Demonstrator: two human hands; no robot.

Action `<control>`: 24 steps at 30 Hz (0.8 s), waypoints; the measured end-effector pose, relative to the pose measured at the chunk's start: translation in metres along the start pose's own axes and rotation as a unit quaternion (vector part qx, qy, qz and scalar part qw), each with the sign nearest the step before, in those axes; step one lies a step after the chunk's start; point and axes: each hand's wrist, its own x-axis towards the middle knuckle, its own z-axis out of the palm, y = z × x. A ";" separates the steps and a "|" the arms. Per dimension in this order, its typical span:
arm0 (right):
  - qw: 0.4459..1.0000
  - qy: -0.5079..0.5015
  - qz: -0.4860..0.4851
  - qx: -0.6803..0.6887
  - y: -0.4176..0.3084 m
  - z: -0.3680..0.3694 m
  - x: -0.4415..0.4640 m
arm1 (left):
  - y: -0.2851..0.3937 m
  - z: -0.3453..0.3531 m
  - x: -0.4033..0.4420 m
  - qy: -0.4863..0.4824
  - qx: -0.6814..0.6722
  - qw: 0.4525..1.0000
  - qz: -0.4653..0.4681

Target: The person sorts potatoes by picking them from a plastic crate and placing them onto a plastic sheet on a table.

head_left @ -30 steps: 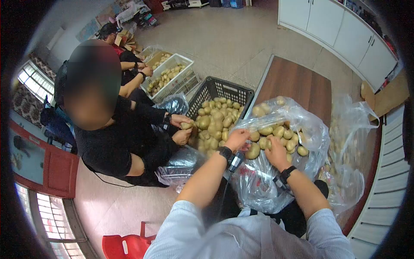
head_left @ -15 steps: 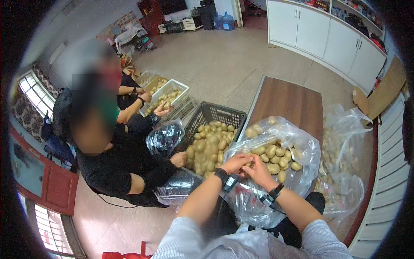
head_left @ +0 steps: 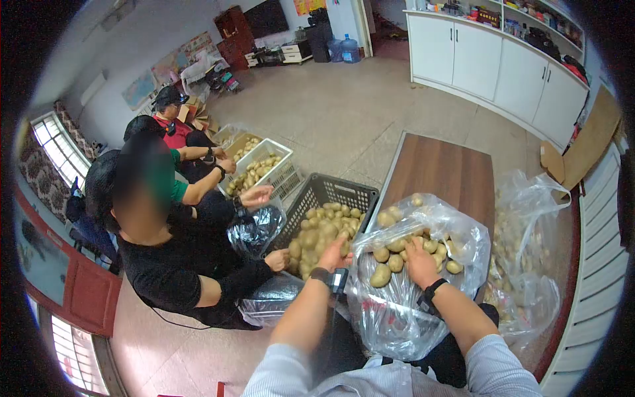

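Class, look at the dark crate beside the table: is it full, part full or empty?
Part full: potatoes lie in the crate, but its bare slotted wall shows above them.

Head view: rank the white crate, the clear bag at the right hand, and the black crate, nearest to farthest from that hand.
1. Clear bag, under the right hand
2. Black crate, left
3. White crate, farther left and ahead

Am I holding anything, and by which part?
Your left hand seems to hold a potato by its side, though blur hides the exact grip. Your right hand reaches among potatoes; I can't tell whether it grips one.
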 end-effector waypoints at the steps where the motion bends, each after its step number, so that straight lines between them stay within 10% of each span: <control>1: 1.000 0.006 -0.002 -0.016 0.000 0.001 0.000 | 0.006 0.002 -0.004 0.068 -0.138 0.983 -0.098; 24: 0.992 0.072 -0.056 -0.083 0.008 0.003 -0.014 | -0.026 -0.059 0.031 0.257 -0.042 0.966 0.001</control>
